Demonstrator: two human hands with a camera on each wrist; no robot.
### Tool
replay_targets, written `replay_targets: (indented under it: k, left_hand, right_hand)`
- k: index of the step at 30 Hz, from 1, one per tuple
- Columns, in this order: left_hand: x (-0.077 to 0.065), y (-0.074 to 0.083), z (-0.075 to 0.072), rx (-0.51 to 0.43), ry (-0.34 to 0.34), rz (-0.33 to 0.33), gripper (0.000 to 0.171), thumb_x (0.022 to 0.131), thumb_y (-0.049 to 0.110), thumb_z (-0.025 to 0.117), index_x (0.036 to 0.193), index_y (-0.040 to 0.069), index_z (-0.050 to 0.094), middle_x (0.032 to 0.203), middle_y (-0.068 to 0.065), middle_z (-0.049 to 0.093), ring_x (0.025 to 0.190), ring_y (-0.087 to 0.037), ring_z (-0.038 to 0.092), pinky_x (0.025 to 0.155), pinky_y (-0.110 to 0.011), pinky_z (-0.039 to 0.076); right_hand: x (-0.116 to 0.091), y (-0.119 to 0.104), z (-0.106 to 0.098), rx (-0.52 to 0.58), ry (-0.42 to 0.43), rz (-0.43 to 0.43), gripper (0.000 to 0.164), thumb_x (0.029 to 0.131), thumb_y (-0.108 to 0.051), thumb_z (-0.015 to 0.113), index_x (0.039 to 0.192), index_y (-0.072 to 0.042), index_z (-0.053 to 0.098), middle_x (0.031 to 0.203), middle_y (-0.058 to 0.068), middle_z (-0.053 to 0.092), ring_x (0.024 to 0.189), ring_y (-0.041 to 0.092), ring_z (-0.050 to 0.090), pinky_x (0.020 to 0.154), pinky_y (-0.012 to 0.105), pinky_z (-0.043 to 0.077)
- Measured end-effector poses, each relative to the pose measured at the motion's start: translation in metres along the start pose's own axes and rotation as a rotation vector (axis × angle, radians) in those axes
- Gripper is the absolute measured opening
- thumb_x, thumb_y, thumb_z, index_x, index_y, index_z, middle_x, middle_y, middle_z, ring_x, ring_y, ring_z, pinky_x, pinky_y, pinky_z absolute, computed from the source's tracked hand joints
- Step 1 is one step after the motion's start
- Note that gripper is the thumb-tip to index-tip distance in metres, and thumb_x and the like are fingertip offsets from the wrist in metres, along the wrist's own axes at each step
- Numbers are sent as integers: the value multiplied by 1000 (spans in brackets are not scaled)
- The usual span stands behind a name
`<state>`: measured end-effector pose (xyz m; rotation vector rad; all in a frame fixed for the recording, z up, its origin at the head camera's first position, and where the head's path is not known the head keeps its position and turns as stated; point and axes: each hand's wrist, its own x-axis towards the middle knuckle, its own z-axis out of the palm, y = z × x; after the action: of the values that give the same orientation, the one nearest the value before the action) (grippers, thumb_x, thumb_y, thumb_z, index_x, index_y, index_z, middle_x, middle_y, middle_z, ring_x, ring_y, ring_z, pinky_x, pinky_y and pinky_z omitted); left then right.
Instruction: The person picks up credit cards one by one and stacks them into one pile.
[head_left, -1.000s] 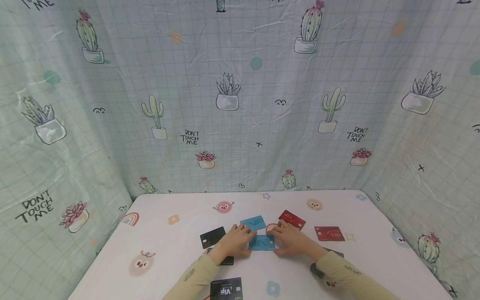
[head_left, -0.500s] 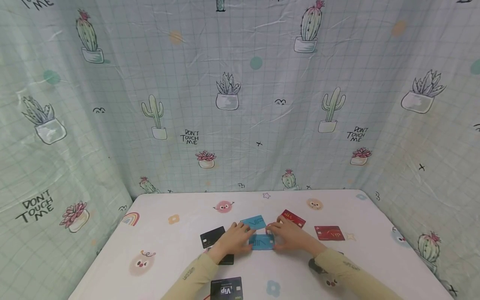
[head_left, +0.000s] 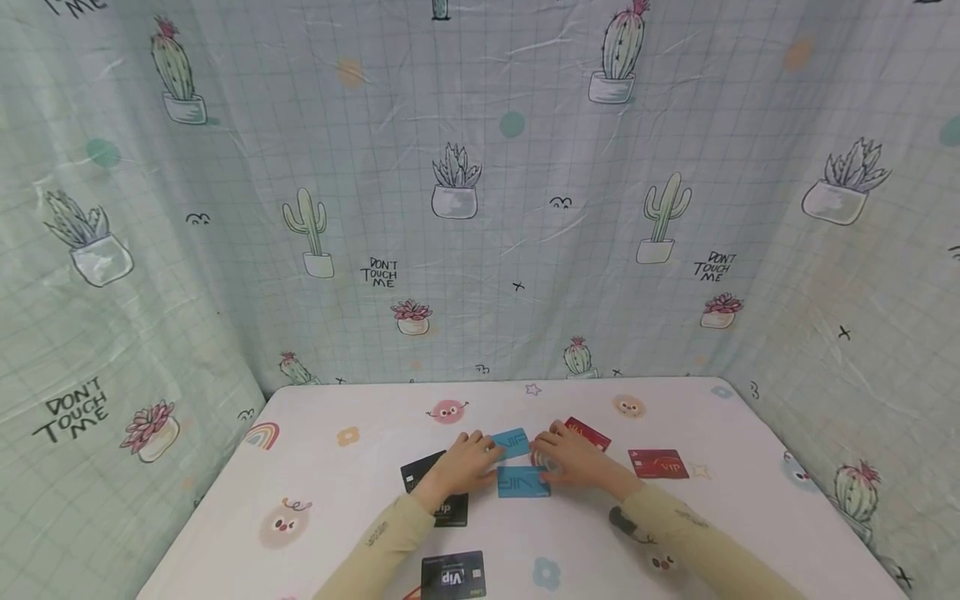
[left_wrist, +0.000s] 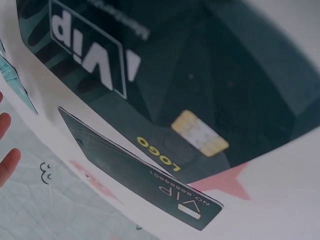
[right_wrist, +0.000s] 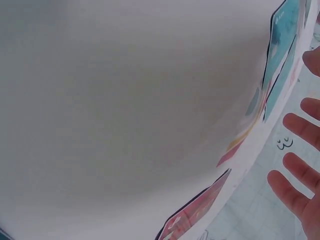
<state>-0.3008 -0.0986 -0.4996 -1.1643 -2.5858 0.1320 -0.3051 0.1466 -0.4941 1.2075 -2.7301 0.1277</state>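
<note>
In the head view my left hand (head_left: pixel 467 463) is just left of two blue VIP cards, its fingers spread and loosely bent. From the other side my right hand (head_left: pixel 573 457) stands over the table with fingers apart. Between the thumbs lies the lower blue card (head_left: pixel 523 482). The upper blue card (head_left: pixel 513 442) lies behind it, between the fingertips of both hands. Whether any fingertip touches a card cannot be told. The right wrist view shows fingers (right_wrist: pixel 302 167) held apart with nothing gripped. A red card (head_left: pixel 591 434) lies partly behind my right hand.
Black cards lie near the left arm: one partly covered (head_left: pixel 422 471), a VIP card (head_left: pixel 452 511) and a nearer VIP card (head_left: pixel 453 577). Another red card (head_left: pixel 658 464) lies at right. A dark object (head_left: pixel 624 522) is partly hidden by the right sleeve. Patterned cloth (head_left: pixel 480 250) hangs behind.
Both hands have shifted slightly away from the body, toward the upper blue card. The left hand now leaves more of the lower blue card and black VIP card uncovered.
</note>
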Motion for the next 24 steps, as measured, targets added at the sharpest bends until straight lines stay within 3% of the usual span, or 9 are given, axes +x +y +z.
replay_targets:
  k: [4,15,20,24]
  left_hand:
    - [0,-4,1,7,2,-11,36,85,35,55,116,17,55,104,1,59,92,-15,50,77,-32,43]
    - [2,-9,9,46,0,-56,39,86,39,53,117,16,54,104,0,58,92,-16,48,78,-34,42]
    - [2,-12,11,53,56,-51,43,84,39,55,118,12,55,102,-3,58,90,-18,48,77,-36,43]
    - [1,-15,17,45,77,-56,44,87,42,48,121,14,52,104,-3,57,91,-19,47,77,-38,42]
  right_hand:
    - [4,-1,-5,26,-13,6,46,80,-34,63,120,-11,54,115,3,57,105,24,46,89,41,43]
    - [15,3,1,19,-17,25,42,84,-32,58,121,-14,52,121,2,54,105,19,42,87,38,43]
    - [22,4,5,31,-30,63,44,85,-34,57,124,-16,49,125,2,51,108,21,42,91,46,42]
    - [28,6,10,12,-61,107,49,85,-40,55,128,-18,46,130,1,48,112,22,41,95,49,38]
